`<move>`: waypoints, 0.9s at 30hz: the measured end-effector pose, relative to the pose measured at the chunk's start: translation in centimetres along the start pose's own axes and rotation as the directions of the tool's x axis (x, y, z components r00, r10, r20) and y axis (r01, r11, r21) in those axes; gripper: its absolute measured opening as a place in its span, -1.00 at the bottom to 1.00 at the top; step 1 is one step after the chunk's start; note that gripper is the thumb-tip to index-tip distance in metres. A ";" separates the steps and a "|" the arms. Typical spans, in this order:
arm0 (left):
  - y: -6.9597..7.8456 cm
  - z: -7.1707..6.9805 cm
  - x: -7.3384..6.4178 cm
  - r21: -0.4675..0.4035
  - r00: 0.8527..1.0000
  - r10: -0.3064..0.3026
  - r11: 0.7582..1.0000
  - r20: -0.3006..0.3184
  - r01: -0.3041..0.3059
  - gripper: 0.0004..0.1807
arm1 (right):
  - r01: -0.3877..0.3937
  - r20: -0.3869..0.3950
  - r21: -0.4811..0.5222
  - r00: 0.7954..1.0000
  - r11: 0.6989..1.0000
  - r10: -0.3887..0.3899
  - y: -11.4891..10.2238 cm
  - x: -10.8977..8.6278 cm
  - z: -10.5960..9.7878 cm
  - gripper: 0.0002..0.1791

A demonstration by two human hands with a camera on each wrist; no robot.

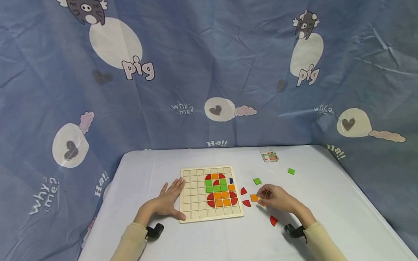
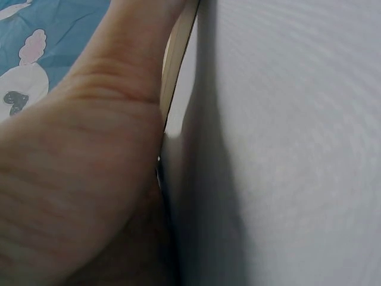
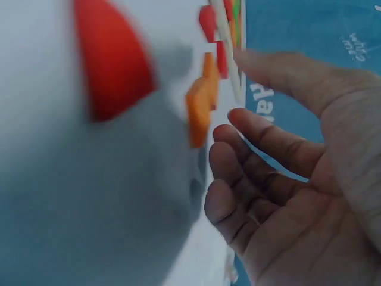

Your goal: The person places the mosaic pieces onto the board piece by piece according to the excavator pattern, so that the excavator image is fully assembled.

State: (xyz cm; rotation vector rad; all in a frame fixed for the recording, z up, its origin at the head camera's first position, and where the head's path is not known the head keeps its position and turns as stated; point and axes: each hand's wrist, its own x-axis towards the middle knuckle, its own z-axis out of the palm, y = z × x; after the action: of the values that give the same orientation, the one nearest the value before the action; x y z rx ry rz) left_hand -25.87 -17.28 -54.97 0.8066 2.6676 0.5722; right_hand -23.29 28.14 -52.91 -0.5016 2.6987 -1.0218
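A wooden grid board lies on the table, its right part filled with red, orange, green and blue flat pieces. My left hand rests at the board's left edge, fingers and thumb spread along it. Over the loose orange squares to the right of the board hovers my right hand, fingers loosely bent. In the right wrist view its thumb and index fingertip stand apart, with no piece between them. One orange square shows just beyond the fingertips. A second orange piece is partly hidden under the hand in the head view.
Loose red quarter-circles lie between board and right hand, another red quarter-circle nearer me. Green squares sit farther back. A small picture card pack lies near the table's far edge, before a blue printed curtain.
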 end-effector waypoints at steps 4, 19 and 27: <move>0.2 0.0 0.0 -0.002 1.000 -0.001 1.000 0.003 0.001 0.49 | -0.063 -0.031 -0.005 0.998 0.998 0.062 1.0 -2.1 0.6 -0.58; 0.0 -0.2 0.0 0.005 1.000 -0.002 1.000 0.004 0.001 0.49 | -0.140 -0.201 -0.079 0.972 0.987 0.122 0.4 -1.4 2.5 -0.75; 0.0 -0.1 -0.1 -0.002 1.000 -0.011 1.000 0.008 0.011 0.49 | -0.144 -0.204 -0.070 0.971 0.987 0.127 -0.4 -0.6 2.4 -0.69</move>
State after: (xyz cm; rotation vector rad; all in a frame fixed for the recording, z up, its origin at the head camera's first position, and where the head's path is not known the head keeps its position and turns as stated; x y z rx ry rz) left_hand -25.87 -17.37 -54.83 0.7919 2.6622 0.5681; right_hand -21.91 26.67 -54.35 -0.2350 2.9149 -0.9721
